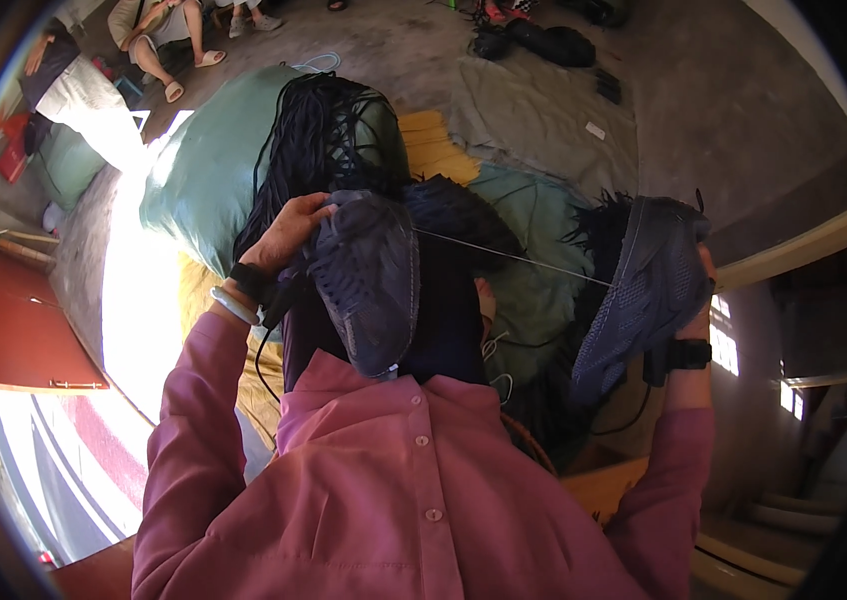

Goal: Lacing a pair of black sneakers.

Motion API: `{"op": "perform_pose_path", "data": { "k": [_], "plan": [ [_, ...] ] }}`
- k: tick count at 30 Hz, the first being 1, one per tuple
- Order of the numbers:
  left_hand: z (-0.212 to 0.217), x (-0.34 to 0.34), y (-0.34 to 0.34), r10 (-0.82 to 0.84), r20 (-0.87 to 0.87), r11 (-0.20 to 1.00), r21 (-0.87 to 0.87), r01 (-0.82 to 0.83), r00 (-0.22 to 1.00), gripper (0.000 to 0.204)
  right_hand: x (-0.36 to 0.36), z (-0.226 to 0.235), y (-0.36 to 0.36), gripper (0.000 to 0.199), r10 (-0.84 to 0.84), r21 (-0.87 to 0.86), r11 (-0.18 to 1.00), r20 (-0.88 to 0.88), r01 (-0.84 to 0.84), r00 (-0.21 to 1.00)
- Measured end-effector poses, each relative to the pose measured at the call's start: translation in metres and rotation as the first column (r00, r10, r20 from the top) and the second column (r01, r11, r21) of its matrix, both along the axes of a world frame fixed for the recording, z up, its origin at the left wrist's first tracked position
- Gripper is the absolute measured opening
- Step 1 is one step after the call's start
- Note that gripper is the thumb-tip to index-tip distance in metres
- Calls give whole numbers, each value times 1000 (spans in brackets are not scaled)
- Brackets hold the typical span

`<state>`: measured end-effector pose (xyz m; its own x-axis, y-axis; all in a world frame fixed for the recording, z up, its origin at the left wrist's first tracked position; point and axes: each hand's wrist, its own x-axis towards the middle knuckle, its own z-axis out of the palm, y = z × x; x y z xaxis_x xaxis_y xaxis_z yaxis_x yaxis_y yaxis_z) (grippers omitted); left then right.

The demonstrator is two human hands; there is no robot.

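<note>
Left hand point(288, 235) pinches the centre upper point(368, 280) at its far-left edge; right hand point(699, 318) holds the right upper point(643, 275), fingers mostly hidden. Thread point(513, 257) taut between. Probably light, floppy; grip edges.

One shoe upper point(368, 285) is over the lap point(453, 325), a second upper point(643, 285) beyond its right edge. Thread point(513, 257) stretches between them.

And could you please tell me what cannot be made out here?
In the head view:
Right hand: most fingers hidden behind the dark blue mesh shoe upper.
White thread: right end lost at that upper's edge.
Seated person, upper left: head cut off by the top edge.
</note>
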<state>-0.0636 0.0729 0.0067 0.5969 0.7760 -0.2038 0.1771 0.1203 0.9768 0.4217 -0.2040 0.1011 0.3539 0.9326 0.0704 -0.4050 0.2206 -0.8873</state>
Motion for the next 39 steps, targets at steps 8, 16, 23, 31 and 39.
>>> {"op": "perform_pose_path", "data": {
  "k": [8, 16, 23, 31, 39],
  "plan": [
    [5, 59, -33, 65, -392, 883, 451, 130, 918, 42, -60, 23, 29, 61, 118, -154, 982, 55, -108, 992],
    [-4, 98, -48, 111, -456, 889, 442, 117, 883, 46, -138, -8, 71, 50, 313, -187, 929, -58, -319, 948],
    [-16, 87, -39, -177, -69, 941, 282, 189, 982, 61, -174, -25, 109, 48, 279, -246, 938, 117, -245, 953],
    [14, 58, -42, -159, 70, 972, -161, 168, 985, 87, -183, -44, 132, 47, 320, -260, 931, 239, -257, 917],
    [33, 55, -41, -291, 55, 924, -243, 295, 955, 82, -183, -50, 141, 47, 388, -265, 906, 207, -330, 898]
  ]
}}
